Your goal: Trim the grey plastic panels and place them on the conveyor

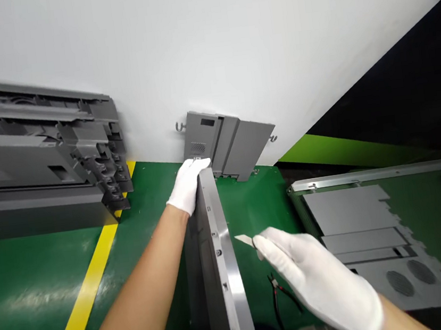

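Observation:
My left hand [191,184], in a white glove, is closed over the far top corner of a grey panel [223,250] stood on its edge. A bright strip with small slots runs along the panel's upward edge. To the right of that edge, my gloved right hand [314,276] grips a utility knife [244,239]. Its short slanted blade points left towards the panel without touching it, and the handle is hidden in the fist. Beneath this hand, red-and-black pliers [277,294] lie on the green floor.
At the left stands a stack of grey moulded panels [43,165]. Another grey panel [228,142] with hooks leans on the white wall [197,44]. At the right lies a metal-framed rack [390,172] with a grey panel [351,213] in it. A yellow line [86,288] crosses the floor.

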Tool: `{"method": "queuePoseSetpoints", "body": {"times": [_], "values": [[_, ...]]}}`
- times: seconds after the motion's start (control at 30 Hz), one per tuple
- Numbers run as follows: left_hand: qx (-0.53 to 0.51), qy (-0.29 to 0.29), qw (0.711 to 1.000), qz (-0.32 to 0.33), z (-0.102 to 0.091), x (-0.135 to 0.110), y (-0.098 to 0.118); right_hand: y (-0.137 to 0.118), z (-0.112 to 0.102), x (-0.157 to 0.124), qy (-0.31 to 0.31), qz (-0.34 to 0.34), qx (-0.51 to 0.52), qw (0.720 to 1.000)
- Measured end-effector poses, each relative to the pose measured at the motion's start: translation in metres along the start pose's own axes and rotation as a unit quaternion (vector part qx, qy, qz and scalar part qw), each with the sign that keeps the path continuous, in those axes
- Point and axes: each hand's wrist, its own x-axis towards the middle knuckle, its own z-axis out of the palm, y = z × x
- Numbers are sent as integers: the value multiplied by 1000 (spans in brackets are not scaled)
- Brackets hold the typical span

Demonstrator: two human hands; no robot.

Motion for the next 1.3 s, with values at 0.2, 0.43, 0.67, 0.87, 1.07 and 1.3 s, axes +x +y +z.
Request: {"method": "queuePoseSetpoints", "body": {"times": [0.2,0.43,0.67,0.87,1.07,1.3], "values": [[-16,7,1000,-10,-3,4,12,10,-11,99,22,-23,-46,998],[-14,12,999,-29,-4,9,14,-10,-16,163,21,-44,-253,966],[-23,23,995,-90,-5,8,14,-20,-18,161,21,-49,-328,943],[-20,26,997,-77,-4,7,14,-17,-14,157,39,-62,-347,935],[-43,18,996,-82,-4,7,13,-16,-13,153,47,-67,-354,932],[-41,17,996,-83,-2,7,12,-9,-11,152,66,-84,-349,931]]}}
